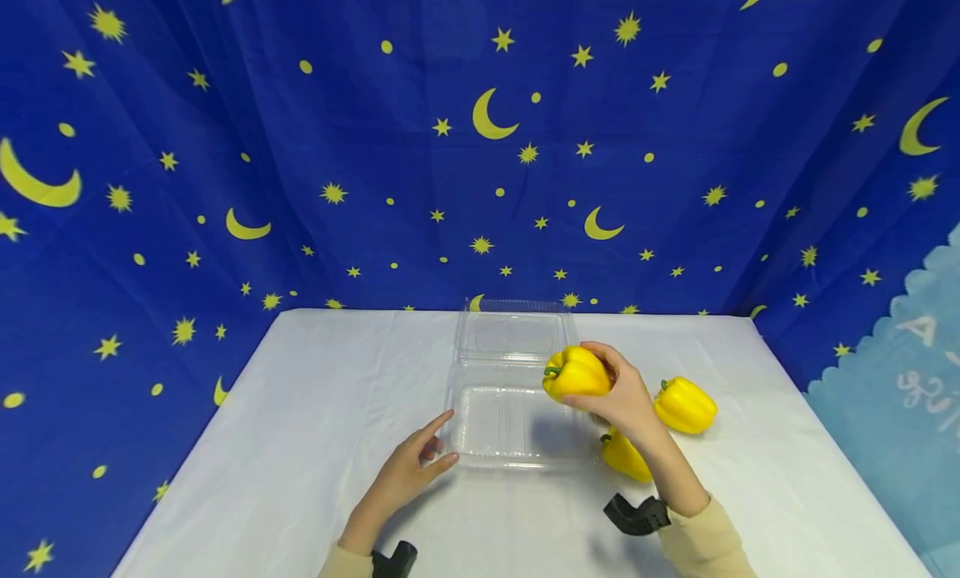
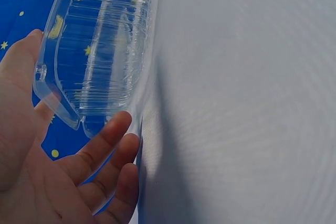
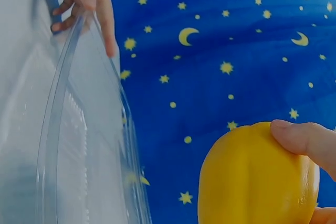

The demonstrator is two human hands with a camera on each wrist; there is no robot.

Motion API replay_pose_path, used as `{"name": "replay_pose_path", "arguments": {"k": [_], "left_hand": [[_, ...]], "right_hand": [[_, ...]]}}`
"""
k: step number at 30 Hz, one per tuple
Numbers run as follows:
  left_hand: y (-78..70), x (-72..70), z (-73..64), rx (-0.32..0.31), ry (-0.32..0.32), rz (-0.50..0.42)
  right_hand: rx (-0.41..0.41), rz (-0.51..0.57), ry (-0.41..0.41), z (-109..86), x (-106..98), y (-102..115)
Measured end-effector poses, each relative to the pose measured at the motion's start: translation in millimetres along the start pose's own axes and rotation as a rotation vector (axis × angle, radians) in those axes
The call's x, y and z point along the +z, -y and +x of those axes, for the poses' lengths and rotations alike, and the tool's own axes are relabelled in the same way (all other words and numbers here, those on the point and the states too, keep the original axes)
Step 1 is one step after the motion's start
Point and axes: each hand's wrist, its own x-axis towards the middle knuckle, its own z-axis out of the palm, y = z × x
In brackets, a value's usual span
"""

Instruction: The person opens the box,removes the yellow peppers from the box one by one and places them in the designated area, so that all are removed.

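Observation:
My right hand (image 1: 622,395) grips a yellow bell pepper (image 1: 581,373) by its side, holding it over the right part of a clear plastic clamshell box (image 1: 517,424). The pepper's green stem points left; in the right wrist view its smooth yellow side (image 3: 247,177) shows with the thumb on it. The box lies on the table with its lid (image 1: 513,336) folded back. At the box's left edge is my left hand (image 1: 408,470), thumb and fingers spread beside the rim. In the left wrist view, the left hand's fingers (image 2: 118,129) are loosely bent next to the box wall.
Two more yellow bell peppers lie right of the box: one pepper (image 1: 684,406) farther out, another pepper (image 1: 626,457) partly hidden under my right forearm. A white cloth covers the table (image 1: 337,378). A blue curtain (image 1: 420,170) with stars and moons hangs behind.

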Motion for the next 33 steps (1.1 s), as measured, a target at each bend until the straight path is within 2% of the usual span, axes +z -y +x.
{"name": "replay_pose_path", "arguments": {"k": [9, 19, 25, 33], "left_hand": [[-0.1, -0.2, -0.1, 0.01, 0.001, 0.003], [0.9, 1.2, 1.2, 0.01, -0.003, 0.006], [1.1, 0.5, 0.7, 0.019, 0.001, 0.002], [1.4, 1.8, 1.3, -0.007, -0.006, 0.01]], "right_hand": [[0.072, -0.043, -0.064, -15.1, -27, -8], [0.082, -0.064, -0.134, -28.4, -55, -19], [0.13, -0.096, -0.156, -36.6, -65, -32], [0.188, -0.131, -0.155, -46.9, -72, -50]]}}
